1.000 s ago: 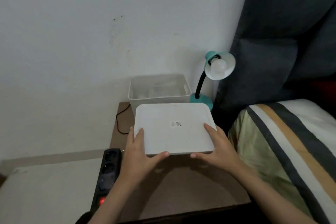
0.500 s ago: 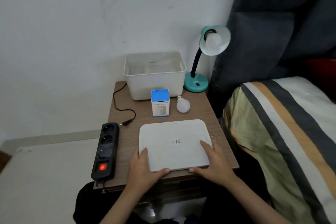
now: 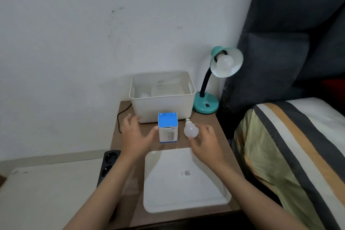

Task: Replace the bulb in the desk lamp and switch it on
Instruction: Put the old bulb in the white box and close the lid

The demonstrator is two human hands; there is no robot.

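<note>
Both hands reach in, each grip open and holding nothing.
Right hand point(image 3: 204, 141) should hold the loose bulb point(image 3: 190, 130) softly; left hand point(image 3: 134, 132) steadies the blue box point(image 3: 167, 130).

Teal desk lamp point(image 3: 214, 87) holds a bulb; spare white bulb point(image 3: 190, 129) lies beside blue box point(image 3: 167, 129).

Both hands hover over the wooden table point(image 3: 212, 123), fingers spread: the left hand point(image 3: 135, 136) beside a blue box point(image 3: 167, 129), the right hand point(image 3: 204, 142) touching a loose bulb point(image 3: 190, 130). A white lid point(image 3: 184, 181) lies nearer, and behind stand a white bin point(image 3: 162, 106) and a teal lamp point(image 3: 220, 73).
</note>
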